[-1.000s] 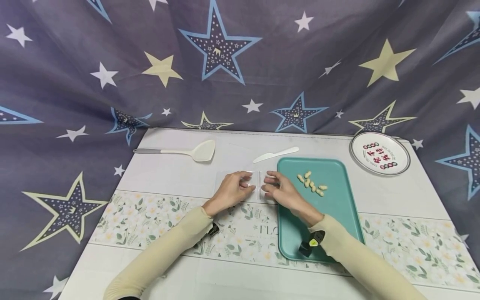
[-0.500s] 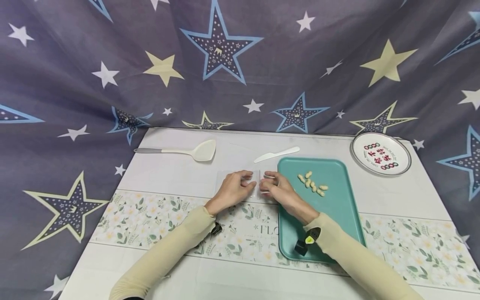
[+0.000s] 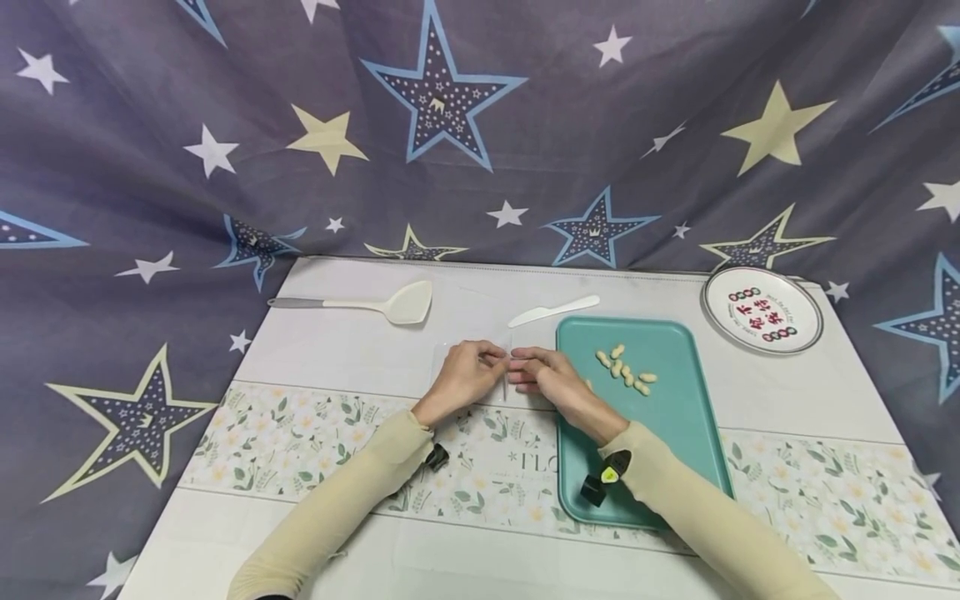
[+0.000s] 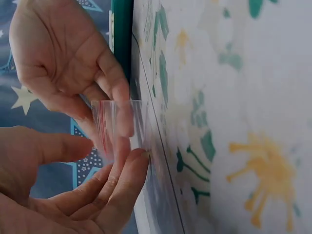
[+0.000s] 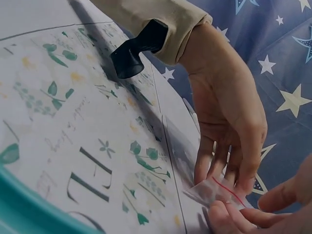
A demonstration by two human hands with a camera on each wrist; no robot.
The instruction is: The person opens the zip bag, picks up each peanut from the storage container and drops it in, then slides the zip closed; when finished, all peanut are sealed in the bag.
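A small clear zip bag point(image 4: 131, 114) with a red line along its mouth lies between my two hands. My left hand point(image 3: 467, 373) holds its left part with curled fingers; in the left wrist view the fingertips point(image 4: 136, 163) rest on the film near the table. From the other side, my right hand point(image 3: 555, 379) holds the mouth end, some fingers showing through the film. The bag's red line point(image 5: 228, 190) stands raised off the table in the right wrist view. Fingers hide much of the bag in the head view.
A teal tray point(image 3: 645, 450) with several peanuts point(image 3: 617, 367) lies under my right forearm. Behind are a white plastic knife point(image 3: 553, 310) and a spatula point(image 3: 408, 302) with a grey handle. A printed plate point(image 3: 763, 310) stands at the back right, before a star-patterned curtain point(image 3: 480, 200).
My right hand has moved left, closing the gap to my left hand. The bag's mouth end has shifted left with it and lifted. My left hand has barely moved.
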